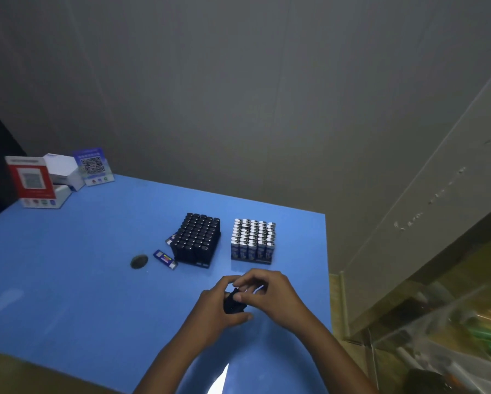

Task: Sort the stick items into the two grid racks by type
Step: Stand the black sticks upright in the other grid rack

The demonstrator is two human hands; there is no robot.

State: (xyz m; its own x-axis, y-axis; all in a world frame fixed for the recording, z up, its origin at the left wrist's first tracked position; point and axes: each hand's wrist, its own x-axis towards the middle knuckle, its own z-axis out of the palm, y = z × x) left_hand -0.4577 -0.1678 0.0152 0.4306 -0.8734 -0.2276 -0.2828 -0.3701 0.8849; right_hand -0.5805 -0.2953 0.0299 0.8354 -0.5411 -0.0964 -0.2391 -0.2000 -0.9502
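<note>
1. Both hands meet low over the near part of the blue table (67, 265). The left hand (218, 305) has its fingers curled round a small clutch of black sticks (232, 304), apparently several held as a bundle, though blur hides the count.

2. The right hand (269, 294) has thumb and forefinger pinched narrow at the top of that bundle. Judgement: the left hand serves as a magazine while the right draws off one stick at a time for placing.

3. The hands sit just in front of the gap between the two racks, a position that gives either rack a short reach.

4. Beyond, to the left, the black rack (197, 241) stands packed with upright black sticks. Its grid looks full or nearly so; open cells cannot be confirmed from this angle.

5. To the right and apart from it, the blue rack (252, 241) holds upright blue-bodied sticks with silver tops. The types are kept separate, one type per rack.

6. A loose blue stick (166, 259) lies flat just left of the black rack, unsorted. Another blue item leans against that rack's left side, partly hidden.

7. A dark round mark (139, 261) lies on the table left of the loose stick.

8. At the far left corner stand a red-framed card (33, 180), a white box (63, 172) and a QR sign (93, 166), clear of the work.
</note>
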